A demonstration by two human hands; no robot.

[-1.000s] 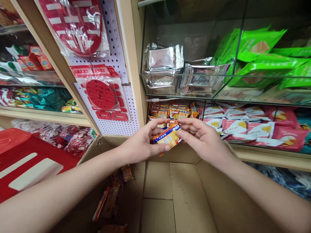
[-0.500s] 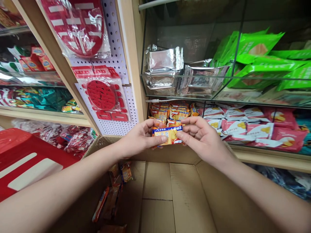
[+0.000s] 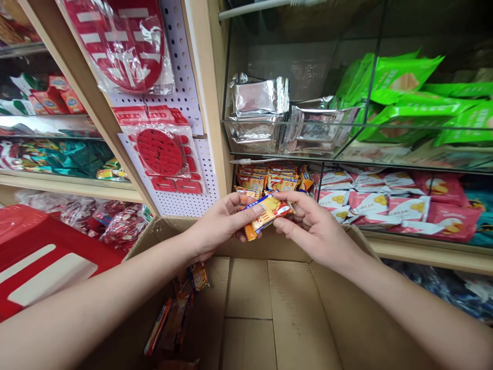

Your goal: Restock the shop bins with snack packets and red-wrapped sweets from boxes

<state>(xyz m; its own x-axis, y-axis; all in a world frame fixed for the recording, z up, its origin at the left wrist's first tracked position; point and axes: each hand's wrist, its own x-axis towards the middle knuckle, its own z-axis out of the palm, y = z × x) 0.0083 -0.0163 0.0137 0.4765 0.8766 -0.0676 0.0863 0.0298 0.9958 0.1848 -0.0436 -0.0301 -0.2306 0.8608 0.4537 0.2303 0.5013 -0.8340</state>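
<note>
Between my two hands is a small orange, yellow and blue snack packet (image 3: 269, 209), tilted with its left end lower. My left hand (image 3: 227, 218) grips that left end, the thumb lying across the printed front. On the right side, my right hand (image 3: 308, 218) pinches the other end between thumb and fingers. Whether more packets lie beneath this one is hidden. Below is an open cardboard box (image 3: 250, 290) with several similar packets (image 3: 175, 321) along its left side. Matching orange packets (image 3: 283, 177) fill the shelf compartment just behind my hands.
Pink and white packets (image 3: 385, 200) fill the compartment to the right. Above are silver packets (image 3: 256, 105) and green packets (image 3: 408, 110) behind a clear shelf front. A red box (image 3: 50, 262) stands left, near a pegboard (image 3: 192, 77) with red paper decorations (image 3: 162, 151).
The snack packet has turned from nearly level to a slant, its right end higher. My right hand has shifted slightly left with it, and both hands still hold on.
</note>
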